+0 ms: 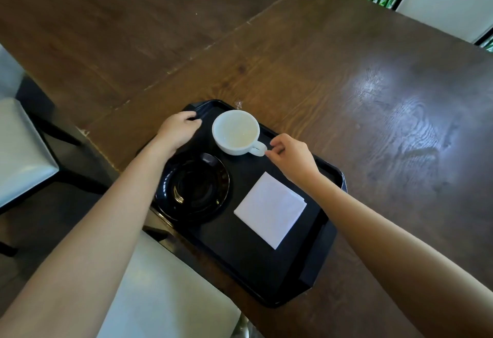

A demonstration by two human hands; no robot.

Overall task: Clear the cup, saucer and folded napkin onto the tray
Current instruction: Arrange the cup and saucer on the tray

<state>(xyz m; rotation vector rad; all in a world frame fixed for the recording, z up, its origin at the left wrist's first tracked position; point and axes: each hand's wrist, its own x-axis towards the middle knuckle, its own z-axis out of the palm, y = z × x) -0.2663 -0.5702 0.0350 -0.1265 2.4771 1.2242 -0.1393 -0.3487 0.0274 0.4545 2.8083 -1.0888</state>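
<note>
Tray [306, 265]: black, lies on the wooden table [373, 97] at centre frame; its lower-left side overhangs the table edge, above a pale chair seat [165, 292].
Cup [236, 131]: white, upright, on the tray's upper part; looks empty apart from a faint residue. Handle points to the right of frame.
Saucer [192, 189]: black, glossy, at the tray's left side; whether it sits fully inside the rim I cannot tell, black on black.
Folded napkin [270, 209]: white square, flat on the tray floor, right of the saucer, apart from it.
Left hand [179, 131]: fingers curled over the tray's upper-left rim, gripping it.
Right hand [289, 156]: thumb and forefinger pinched together at the cup handle, touching it or just beside it; whether they truly grip it I cannot tell.
Task status (judgement): all three items appear to be on the tray; the cup placement seems the last step.
Risk 1: the overhanging tray may tip off the edge if the left hand pulls it outward.
Risk 2: a fingertip snagging the handle on release could tilt the cup.
Risk 3: the saucer, near the overhanging side, could slide if the tray tilts.
</note>
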